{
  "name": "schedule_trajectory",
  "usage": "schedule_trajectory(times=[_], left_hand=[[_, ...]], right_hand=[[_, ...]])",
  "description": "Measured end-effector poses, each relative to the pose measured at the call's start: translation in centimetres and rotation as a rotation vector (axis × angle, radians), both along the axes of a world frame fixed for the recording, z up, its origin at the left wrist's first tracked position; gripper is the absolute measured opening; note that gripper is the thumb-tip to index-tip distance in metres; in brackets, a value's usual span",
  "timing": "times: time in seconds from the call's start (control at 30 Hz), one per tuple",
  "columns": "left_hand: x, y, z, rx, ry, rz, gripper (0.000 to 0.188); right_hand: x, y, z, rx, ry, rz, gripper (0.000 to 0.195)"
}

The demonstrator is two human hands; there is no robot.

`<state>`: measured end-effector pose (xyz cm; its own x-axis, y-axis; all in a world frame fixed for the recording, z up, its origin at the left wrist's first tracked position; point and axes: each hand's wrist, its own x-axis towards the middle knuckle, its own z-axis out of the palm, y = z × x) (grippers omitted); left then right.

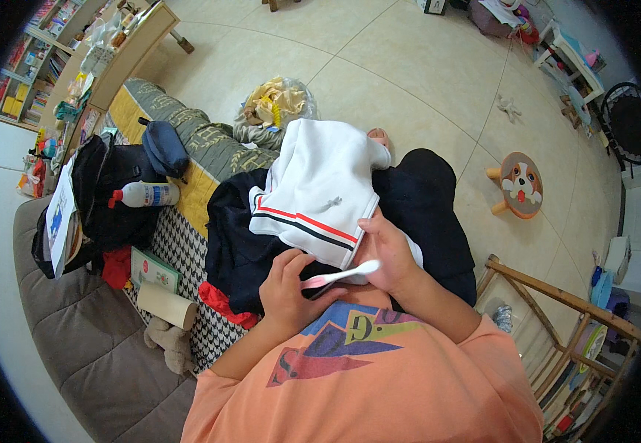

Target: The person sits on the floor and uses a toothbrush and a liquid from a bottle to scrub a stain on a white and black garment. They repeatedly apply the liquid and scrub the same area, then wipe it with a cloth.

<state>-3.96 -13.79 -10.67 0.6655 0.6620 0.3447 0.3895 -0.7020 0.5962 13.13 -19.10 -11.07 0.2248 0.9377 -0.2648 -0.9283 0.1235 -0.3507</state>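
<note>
A white garment with red and black stripes near its lower edge lies over my lap, a grey smudge on its cloth. My right hand grips its edge by the striped corner. In my left hand is a white and pink toothbrush, its head pointing toward my right hand; the bristles are not clearly seen. Dark cloth lies under the white garment. To the left, a white bottle with a red cap lies on its side near a dark blue pouch.
On the left are a black bag, a grey sofa, a book and a plush toy. A lined bin stands ahead. A dog-face stool and a wooden rack are at right.
</note>
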Motion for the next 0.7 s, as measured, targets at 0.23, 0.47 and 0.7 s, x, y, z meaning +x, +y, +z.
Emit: schedule_trajectory(times=[0.23, 0.47, 0.7], left_hand=[[0.1, 0.5, -0.5, -0.095, 0.005, -0.006, 0.051], [-0.5, 1.8, 0.5, -0.747, -0.250, 0.071, 0.026], [-0.6, 3.5, 1.3, -1.094, -0.378, 0.051, 0.023]], right_hand=[[0.4, 0.3, -0.4, 0.068, 0.086, 0.019, 0.058], [0.8, 1.2, -1.2, 0.056, -0.004, 0.055, 0.048], [1.2, 1.8, -1.1, -0.151, -0.186, 0.044, 0.038]])
